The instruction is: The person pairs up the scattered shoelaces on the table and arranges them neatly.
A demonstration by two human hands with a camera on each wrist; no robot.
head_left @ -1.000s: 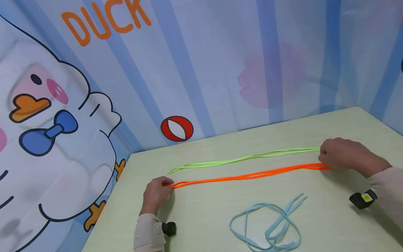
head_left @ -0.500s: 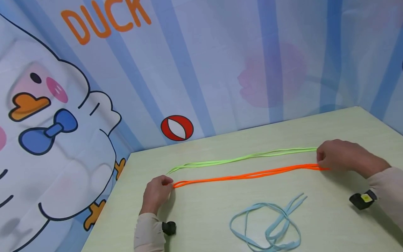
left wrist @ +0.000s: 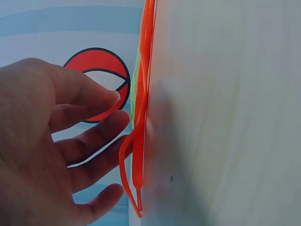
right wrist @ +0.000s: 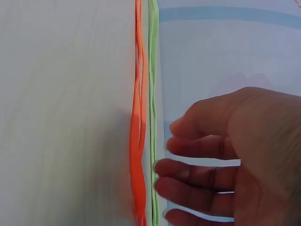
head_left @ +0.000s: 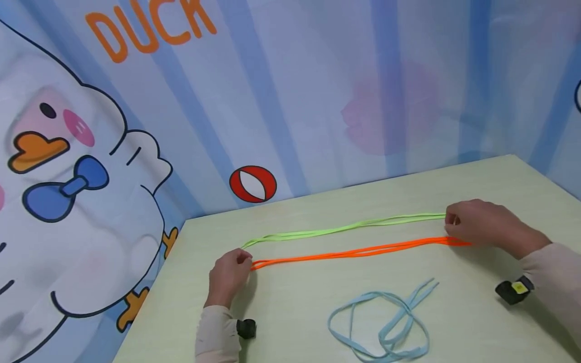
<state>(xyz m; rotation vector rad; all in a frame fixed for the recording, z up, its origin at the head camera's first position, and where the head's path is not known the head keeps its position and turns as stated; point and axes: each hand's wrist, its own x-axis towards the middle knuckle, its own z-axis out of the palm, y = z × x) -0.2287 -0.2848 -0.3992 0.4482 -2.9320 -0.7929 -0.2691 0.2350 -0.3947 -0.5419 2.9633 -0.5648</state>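
Note:
An orange shoelace (head_left: 354, 253), folded double, stretches across the table. Behind it, roughly parallel, runs a doubled light-green shoelace (head_left: 317, 233). My left hand (head_left: 229, 277) is at the orange lace's left end, thumb and fingers loosely bent. In the left wrist view, its fingertips are right at the orange lace (left wrist: 138, 141), with nothing pinched between them. Over the right ends of both laces hovers my right hand (head_left: 487, 227). The right wrist view shows its relaxed fingers beside the green lace (right wrist: 153, 117), thumb and fingers holding nothing.
A pale blue shoelace (head_left: 386, 343) lies in a loose tangle near the front of the pale wooden table (head_left: 290, 312). Behind the table hangs a printed curtain (head_left: 317, 101) with a cartoon duck on the left.
My right hand has shifted left along the laces, off the orange lace's end. My left hand has risen slightly, away from the orange lace. The laces stay in place; the head view turned slightly.

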